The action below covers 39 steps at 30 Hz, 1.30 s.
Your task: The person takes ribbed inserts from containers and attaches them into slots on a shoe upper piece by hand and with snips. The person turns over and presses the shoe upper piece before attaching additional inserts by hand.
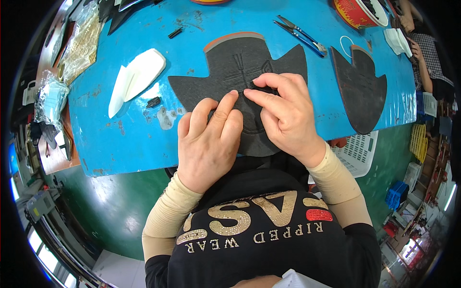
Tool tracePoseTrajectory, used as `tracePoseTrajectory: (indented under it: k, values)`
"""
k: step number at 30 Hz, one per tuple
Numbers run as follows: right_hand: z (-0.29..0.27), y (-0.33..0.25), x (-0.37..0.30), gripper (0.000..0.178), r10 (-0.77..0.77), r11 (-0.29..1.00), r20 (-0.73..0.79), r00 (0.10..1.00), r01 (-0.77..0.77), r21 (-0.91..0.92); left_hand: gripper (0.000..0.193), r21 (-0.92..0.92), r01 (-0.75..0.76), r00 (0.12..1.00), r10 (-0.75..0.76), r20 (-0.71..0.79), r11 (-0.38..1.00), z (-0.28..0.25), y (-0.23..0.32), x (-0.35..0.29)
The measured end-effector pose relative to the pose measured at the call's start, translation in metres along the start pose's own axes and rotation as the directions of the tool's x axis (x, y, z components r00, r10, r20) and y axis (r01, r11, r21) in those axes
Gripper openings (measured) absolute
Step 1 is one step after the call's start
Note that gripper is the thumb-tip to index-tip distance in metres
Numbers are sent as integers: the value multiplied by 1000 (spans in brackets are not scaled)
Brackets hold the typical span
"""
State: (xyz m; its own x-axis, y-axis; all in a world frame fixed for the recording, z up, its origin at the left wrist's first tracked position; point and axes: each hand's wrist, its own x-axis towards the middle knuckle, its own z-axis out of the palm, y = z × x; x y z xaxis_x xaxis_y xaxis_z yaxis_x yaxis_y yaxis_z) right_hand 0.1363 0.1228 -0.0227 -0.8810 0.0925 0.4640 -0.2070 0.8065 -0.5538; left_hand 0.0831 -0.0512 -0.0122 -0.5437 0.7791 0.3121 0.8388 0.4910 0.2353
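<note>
A black winged fabric panel (225, 62) with an orange-edged top and raised stitched lines lies under both hands at the table's near edge. My left hand (209, 144) rests palm down on it, fingers apart, one fingertip pressing near the middle seam. My right hand (288, 113) is bent into a pinch beside that fingertip; whatever is between its fingers is too small to make out. A similar dark panel (361, 91), rounded at the bottom, lies to the right. Blue-handled scissors (302, 36) lie beyond the right hand.
White curved pieces (144, 72) lie left on the blue table (115, 149), near small black scraps (153, 102). A red and yellow tub (357, 14) stands far right, close to another person's hand (416, 50). Plastic-bagged items (81, 45) sit at left. Below is a white basket (357, 151).
</note>
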Motion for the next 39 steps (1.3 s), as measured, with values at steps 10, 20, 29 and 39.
tracePoseTrajectory:
  k: [10, 20, 29, 39]
  values:
    - [6, 0, 3, 24, 23, 999, -30, 999, -24, -27, 22, 5, -43, 995, 43, -93, 999, 6, -5, -3]
    - [11, -5, 15, 14, 57, 997, -5, 998, -57, -60, 16, -52, -25, 990, 18, -141, 998, 4, -3, -3]
    - [16, -10, 15, 18, 22, 987, 37, 999, -16, -159, 18, -20, -60, 987, 57, -148, 998, 7, -8, -5]
    - [13, -6, 12, 19, 8, 997, -22, 1000, -10, -79, 14, -58, -14, 989, 6, -146, 998, 4, -4, -3]
